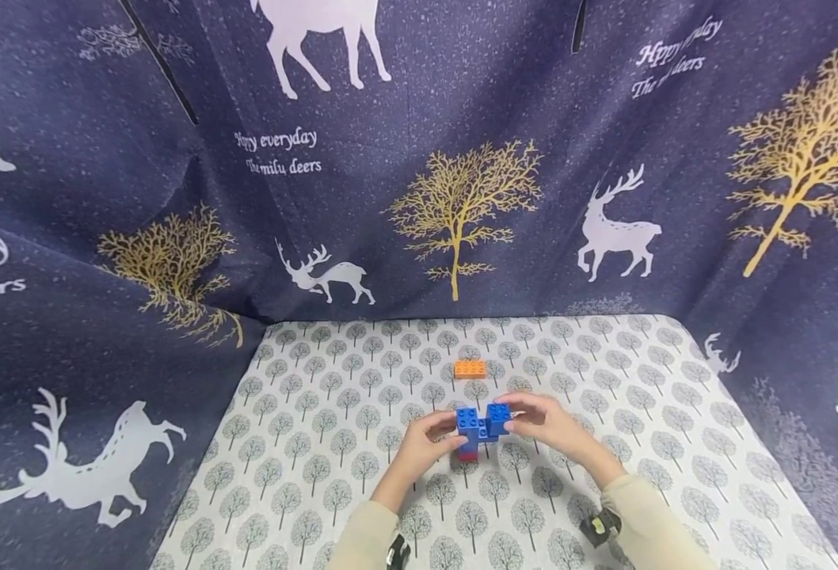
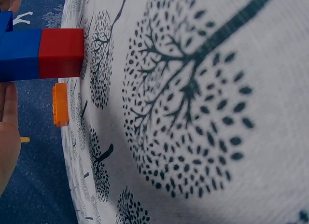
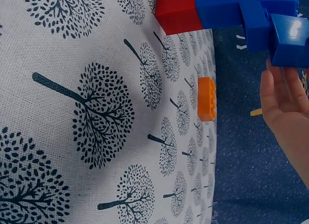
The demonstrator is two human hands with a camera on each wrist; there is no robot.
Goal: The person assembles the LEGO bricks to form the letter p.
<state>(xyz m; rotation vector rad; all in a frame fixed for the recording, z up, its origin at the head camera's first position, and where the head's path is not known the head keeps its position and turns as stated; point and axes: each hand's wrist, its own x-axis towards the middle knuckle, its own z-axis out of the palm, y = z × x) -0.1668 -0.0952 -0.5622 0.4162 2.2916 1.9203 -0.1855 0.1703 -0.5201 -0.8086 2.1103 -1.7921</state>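
A small structure of building bricks stands on the patterned cloth between the hands. Its base is a red brick (image 2: 61, 53), and blue bricks (image 1: 470, 431) rise above it as a column. From the column a flat blue piece (image 1: 484, 430) juts out sideways, clear of the cloth. The left hand (image 1: 422, 450) holds the column from the left, thumb at its front. A separate-looking blue brick (image 3: 289, 40) sits at the jutting piece's outer end, slightly tilted in the right wrist view. The right hand (image 1: 549, 427) pinches this brick; whether it is pressed fully down I cannot tell.
An orange brick (image 1: 470, 370) with studs on top lies on the white tree-print cloth (image 1: 305, 475), beyond the structure. Dark blue fabric (image 1: 419, 119) with deer and trees hangs behind the table and along both sides.
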